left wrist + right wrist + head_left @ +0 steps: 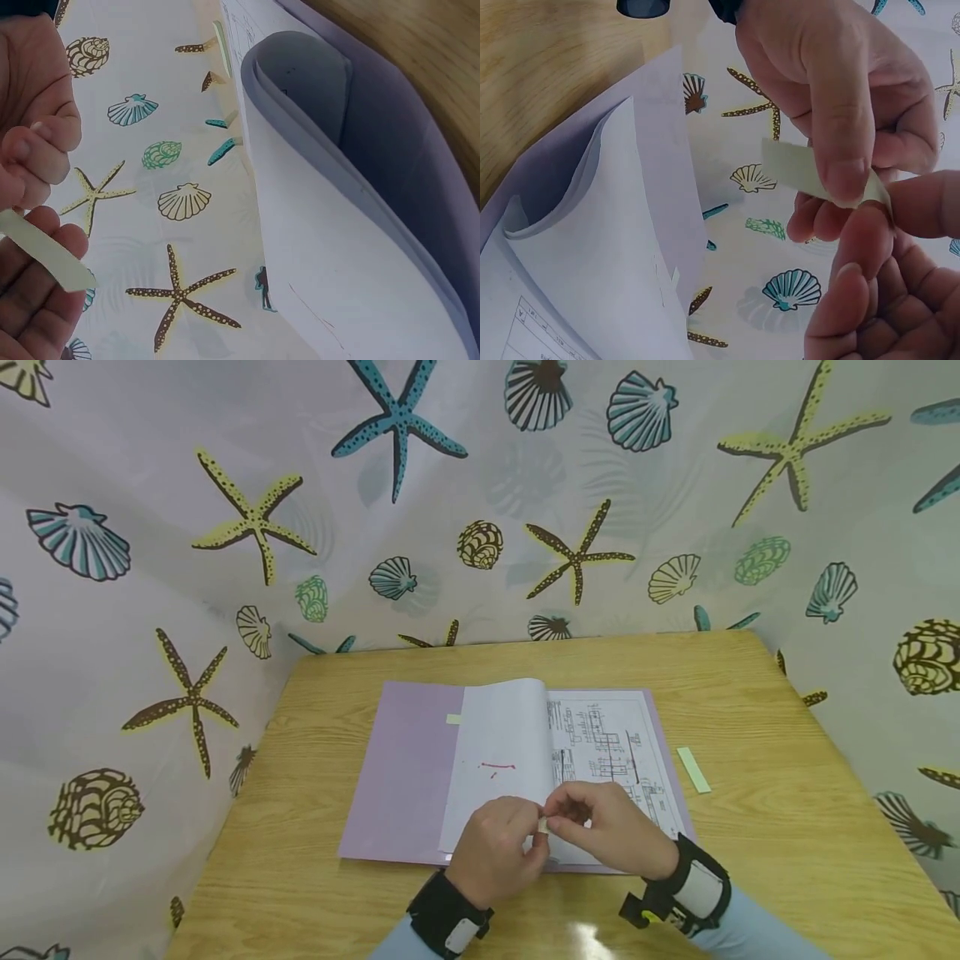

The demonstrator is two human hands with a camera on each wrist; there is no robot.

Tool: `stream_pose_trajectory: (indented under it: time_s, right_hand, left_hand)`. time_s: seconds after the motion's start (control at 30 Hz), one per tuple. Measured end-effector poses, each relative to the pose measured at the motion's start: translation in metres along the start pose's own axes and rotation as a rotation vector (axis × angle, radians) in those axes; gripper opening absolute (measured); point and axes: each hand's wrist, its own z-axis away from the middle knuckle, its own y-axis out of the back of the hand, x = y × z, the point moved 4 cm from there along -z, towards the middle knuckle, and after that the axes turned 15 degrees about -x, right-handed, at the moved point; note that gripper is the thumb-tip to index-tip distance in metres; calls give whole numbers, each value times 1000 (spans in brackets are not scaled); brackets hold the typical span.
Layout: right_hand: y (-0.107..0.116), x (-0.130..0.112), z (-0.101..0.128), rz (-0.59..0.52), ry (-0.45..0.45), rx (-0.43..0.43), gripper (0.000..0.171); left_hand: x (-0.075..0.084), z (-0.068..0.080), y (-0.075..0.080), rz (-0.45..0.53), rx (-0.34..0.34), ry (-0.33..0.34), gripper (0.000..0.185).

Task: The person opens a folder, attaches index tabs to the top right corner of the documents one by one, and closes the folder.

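Note:
Both hands meet over the near edge of an open lilac folder (405, 777) on the wooden table (765, 852). Between them is a small pale yellow-green paper strip (542, 826), seen closer as the strip (799, 169) and the strip (45, 251). My left hand (498, 852) pinches one end; my right hand (611, 827) pinches the other between thumb and fingers. A white page (498, 760) with a red mark is curled up over a printed diagram sheet (611, 747). The curled page (337, 247) fills the left wrist view.
A second pale green strip (693, 770) lies on the table right of the folder. A small yellowish tab (453, 719) sticks to the folder's left flap. A curtain (480, 502) printed with shells and starfish surrounds the table on three sides.

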Motion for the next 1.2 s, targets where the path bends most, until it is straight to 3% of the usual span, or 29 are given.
stream_pose_trajectory:
  time_s: [0.13,0.33,0.53,0.73,0.93,1.2]
  right_hand:
    - [6,2,3,17,-15,-21,12]
    - [14,3,9,40,-44,-6,15]
    - [8,4,9,10,-7,32,14]
    - [7,10,9,-9,-88,66,14]
    - [39,34,15,24,-217,181,15]
    - [100,82,33,68,-454,355,29]
  left_hand:
    - [0,1,2,23,-14,-28,25]
    - [-3,1,4,29,-27,-7,26]
    - [-1,-1,3,-6,-19,-20,30]
    - [-1,-3,-1,-45,-9,1,36]
    - [-4,-1,-5,-37,-4,68,39]
    - [2,2,-28,-9,-129,60,27]
